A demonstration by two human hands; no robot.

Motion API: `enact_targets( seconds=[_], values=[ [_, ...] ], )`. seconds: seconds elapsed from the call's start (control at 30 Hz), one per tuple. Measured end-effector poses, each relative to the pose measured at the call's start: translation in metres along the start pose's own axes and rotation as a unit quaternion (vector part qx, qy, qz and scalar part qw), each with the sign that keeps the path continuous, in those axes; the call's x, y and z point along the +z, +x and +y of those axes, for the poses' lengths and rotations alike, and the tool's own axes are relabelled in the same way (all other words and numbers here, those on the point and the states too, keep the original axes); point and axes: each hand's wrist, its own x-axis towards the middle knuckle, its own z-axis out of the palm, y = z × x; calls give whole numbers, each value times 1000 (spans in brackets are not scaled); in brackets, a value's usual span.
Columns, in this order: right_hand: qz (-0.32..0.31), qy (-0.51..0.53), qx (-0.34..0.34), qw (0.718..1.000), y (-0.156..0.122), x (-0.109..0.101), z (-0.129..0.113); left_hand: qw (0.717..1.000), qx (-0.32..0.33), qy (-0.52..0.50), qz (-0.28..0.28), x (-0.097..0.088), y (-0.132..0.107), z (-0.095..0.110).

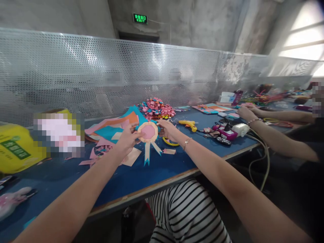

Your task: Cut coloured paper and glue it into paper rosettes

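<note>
A paper rosette (147, 132) faces me above the blue table, with a round pink centre, a pale peach pleated rim and two ribbon tails tipped in blue. My left hand (128, 137) pinches its left edge between thumb and fingers. At the upper right edge, the fingers of my right hand (167, 129) are closed on the rim. Below my right hand lies a yellow ring-shaped handle (172, 142), partly hidden. A small pale paper piece (169, 151) rests beside the tails. Pink, orange and blue paper sheets (111, 126) spread behind my left hand.
A heap of colourful paper pieces (157, 108) stands against the perforated metal screen (141, 74). A yellow glue gun (187, 125) and a white power strip (240, 129) with cables lie rightward. A yellow bag (15, 145) sits left. A co-worker's hands (246, 114) work at right.
</note>
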Motion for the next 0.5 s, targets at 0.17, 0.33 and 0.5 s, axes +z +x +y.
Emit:
enact_targets(
  seconds=[0.17, 0.33, 0.5],
  values=[
    [18, -52, -42, 998, 1, -1, 2, 977, 140, 163, 2, -7, 10, -15],
    [26, -93, -56, 994, -1, -2, -1, 990, 70, 117, -32, -4, 7, -13],
    [18, -100, -60, 993, -5, 1, -6, 998, -4, 19, -52, 0, -1, -3]
  ],
)
